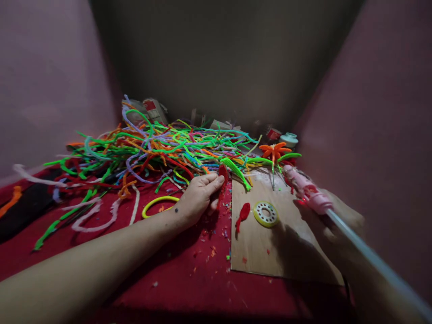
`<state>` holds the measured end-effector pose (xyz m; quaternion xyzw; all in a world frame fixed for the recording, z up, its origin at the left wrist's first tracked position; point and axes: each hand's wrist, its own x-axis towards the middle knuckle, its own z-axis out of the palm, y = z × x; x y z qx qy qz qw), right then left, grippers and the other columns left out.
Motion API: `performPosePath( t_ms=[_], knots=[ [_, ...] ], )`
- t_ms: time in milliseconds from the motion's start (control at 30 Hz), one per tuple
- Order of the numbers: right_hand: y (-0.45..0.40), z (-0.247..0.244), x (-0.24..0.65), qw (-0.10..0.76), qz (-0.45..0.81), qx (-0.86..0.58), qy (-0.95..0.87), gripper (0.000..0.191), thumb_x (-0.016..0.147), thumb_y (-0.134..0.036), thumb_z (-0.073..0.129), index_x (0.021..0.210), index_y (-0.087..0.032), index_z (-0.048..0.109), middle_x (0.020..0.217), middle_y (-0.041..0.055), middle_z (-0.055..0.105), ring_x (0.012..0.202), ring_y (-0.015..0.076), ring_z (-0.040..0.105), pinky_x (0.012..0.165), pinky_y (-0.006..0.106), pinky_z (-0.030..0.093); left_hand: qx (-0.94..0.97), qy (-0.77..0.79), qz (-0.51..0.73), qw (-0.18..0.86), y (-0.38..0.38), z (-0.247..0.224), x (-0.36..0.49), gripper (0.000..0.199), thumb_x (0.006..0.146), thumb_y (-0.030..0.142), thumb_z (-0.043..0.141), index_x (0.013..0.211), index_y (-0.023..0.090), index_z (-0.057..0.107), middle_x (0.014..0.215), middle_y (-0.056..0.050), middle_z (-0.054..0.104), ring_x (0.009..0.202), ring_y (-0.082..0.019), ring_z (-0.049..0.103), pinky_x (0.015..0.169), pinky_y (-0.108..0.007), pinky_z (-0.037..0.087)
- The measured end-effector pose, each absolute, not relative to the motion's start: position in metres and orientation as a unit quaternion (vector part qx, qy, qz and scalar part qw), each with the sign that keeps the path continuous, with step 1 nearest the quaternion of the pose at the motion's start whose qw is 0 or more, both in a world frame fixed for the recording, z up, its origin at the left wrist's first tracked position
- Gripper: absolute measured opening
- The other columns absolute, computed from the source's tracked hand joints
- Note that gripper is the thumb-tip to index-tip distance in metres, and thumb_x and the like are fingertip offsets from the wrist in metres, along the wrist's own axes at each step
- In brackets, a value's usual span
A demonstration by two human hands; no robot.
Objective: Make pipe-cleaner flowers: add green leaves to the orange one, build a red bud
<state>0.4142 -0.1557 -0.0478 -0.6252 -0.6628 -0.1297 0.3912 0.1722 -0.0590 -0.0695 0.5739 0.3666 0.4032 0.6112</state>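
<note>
My left hand [202, 193] is closed, pinching a red fuzzy pipe-cleaner petal [223, 173] upright between thumb and fingers. At the right, my right hand [337, 220] is wrapped round a pink glue gun [307, 189], its nozzle pointing up and away to the left. A long translucent glue stick [367, 252] sticks out of its back end, and a small red light glows on its side. Between the hands, a second red petal [243, 216] lies on a wooden board [249, 252], beside a yellow-rimmed white disc with holes [266, 213].
A large tangle of coloured pipe cleaners [162, 144] spreads across the back of the red cloth [175, 288]. An orange pipe-cleaner flower [274, 150] stands behind the board, near a pale blue-green jar [289, 139]. A yellow ring [148, 206] lies behind my left forearm. Fuzzy scraps litter the cloth.
</note>
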Motion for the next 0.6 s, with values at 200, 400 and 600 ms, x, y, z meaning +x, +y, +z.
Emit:
performPosePath(
  t_ms=[200,400,600],
  knots=[
    [-0.174,-0.072,0.447,0.102,-0.149,-0.764,-0.619,0.044,0.082,-0.035,0.046,0.121,-0.017,0.054,0.096,0.0126,0.062,0.075,0.0284,0.064,0.055,0.035,0.047,0.568,0.360,0.394,0.627,-0.063,-0.069,0.174,0.036,0.084,0.045,0.049,0.061,0.018,0.044,0.035,0.007,0.045,0.025,-0.005,0.033,0.028,-0.015,0.027],
    [-0.167,-0.069,0.462,0.019,-0.051,-0.769,-0.637,0.056,0.081,-0.033,0.044,0.134,-0.017,0.039,0.100,0.0134,0.057,0.082,0.0290,0.063,0.066,0.039,0.049,0.575,0.352,0.390,0.627,-0.063,-0.069,0.173,0.036,0.083,0.045,0.050,0.061,0.018,0.043,0.036,0.007,0.045,0.026,-0.006,0.033,0.028,-0.016,0.028],
    [-0.171,-0.046,0.453,0.120,-0.117,-0.773,-0.612,0.027,0.075,-0.034,0.051,0.097,-0.019,0.056,0.091,0.0157,0.059,0.085,0.0333,0.058,0.067,0.042,0.046,0.582,0.353,0.383,0.624,-0.065,-0.068,0.175,0.034,0.084,0.044,0.049,0.062,0.019,0.042,0.036,0.007,0.045,0.026,-0.006,0.033,0.028,-0.017,0.027]
  ],
)
